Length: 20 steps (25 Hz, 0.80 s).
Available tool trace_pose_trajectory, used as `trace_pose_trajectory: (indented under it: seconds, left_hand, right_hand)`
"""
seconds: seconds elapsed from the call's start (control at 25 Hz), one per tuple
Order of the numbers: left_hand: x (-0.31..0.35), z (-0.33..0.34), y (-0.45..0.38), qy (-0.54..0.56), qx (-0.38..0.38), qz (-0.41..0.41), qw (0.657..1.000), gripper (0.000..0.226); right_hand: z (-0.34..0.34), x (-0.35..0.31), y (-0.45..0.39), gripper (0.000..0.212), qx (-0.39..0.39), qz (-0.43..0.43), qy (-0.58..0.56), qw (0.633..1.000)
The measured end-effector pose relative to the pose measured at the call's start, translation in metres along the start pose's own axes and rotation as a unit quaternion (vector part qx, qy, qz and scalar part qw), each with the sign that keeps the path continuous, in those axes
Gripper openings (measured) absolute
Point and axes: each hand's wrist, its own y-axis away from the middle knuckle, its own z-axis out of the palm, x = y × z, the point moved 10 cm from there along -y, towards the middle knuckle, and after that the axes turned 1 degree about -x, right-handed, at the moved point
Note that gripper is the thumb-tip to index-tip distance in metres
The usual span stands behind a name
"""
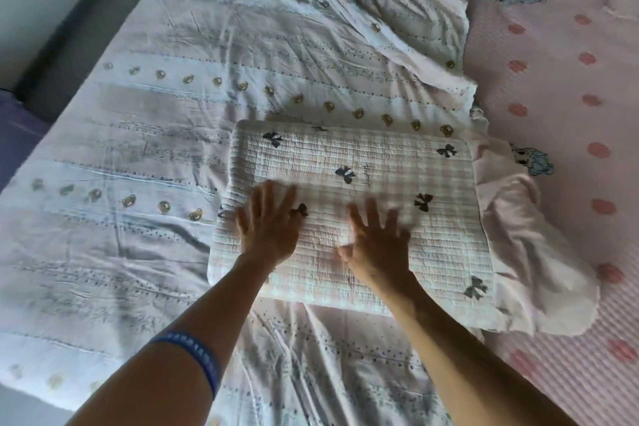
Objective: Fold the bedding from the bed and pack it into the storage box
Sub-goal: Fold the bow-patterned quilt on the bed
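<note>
A quilted checked pillow (377, 176) with dark bow prints lies flat on the bed, on top of a wrinkled white quilt (193, 86) printed with small bears and dotted lines. My left hand (271, 221) lies flat on the pillow's near left part, fingers spread. My right hand (375, 239) lies flat beside it near the pillow's middle, fingers spread and a little blurred. Neither hand grips anything. A crumpled pale pink cloth (529, 252) sticks out from under the pillow's right end. No storage box is in view.
A pink sheet (553, 62) with pink spots and blue cartoon figures covers the mattress on the right. The bed's left edge meets a grey strip (79, 31) and a pale floor. A dark blue band sits on my left forearm (193, 360).
</note>
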Motion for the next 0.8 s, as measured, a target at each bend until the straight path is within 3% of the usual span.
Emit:
trace_pose_trajectory:
  seconds: [0.24, 0.36, 0.44, 0.56, 0.6, 0.72, 0.8]
  left_hand:
    - [-0.029, 0.003, -0.007, 0.044, 0.015, -0.056, 0.997, 0.078]
    - [-0.054, -0.01, -0.012, 0.125, 0.06, -0.076, 0.987, 0.089]
    - [-0.08, -0.003, -0.013, 0.244, 0.07, -0.141, 0.957, 0.101]
    - [-0.114, 0.022, -0.013, 0.396, -0.007, -0.243, 0.886, 0.132]
    - [-0.12, 0.027, -0.016, 0.443, -0.033, -0.241, 0.863, 0.127]
    - [-0.121, 0.035, -0.022, 0.516, -0.126, -0.216, 0.819, 0.077]
    - [-0.104, 0.033, -0.018, 0.534, -0.183, -0.184, 0.805, 0.059]
  right_hand:
    - [0.021, -0.002, -0.01, 0.091, -0.043, 0.03, 0.054, 0.997]
    - [0.032, -0.001, -0.019, 0.093, -0.057, 0.052, 0.054, 0.996]
    - [0.035, 0.002, -0.02, 0.094, -0.053, 0.058, 0.057, 0.995]
    - [0.038, -0.002, -0.021, 0.096, -0.051, 0.055, 0.06, 0.995]
    - [0.036, -0.005, -0.022, 0.096, -0.042, 0.052, 0.056, 0.996]
    - [0.04, -0.001, -0.024, 0.096, -0.034, 0.051, 0.062, 0.996]
    - [0.048, 0.008, -0.025, 0.097, -0.029, 0.051, 0.06, 0.996]
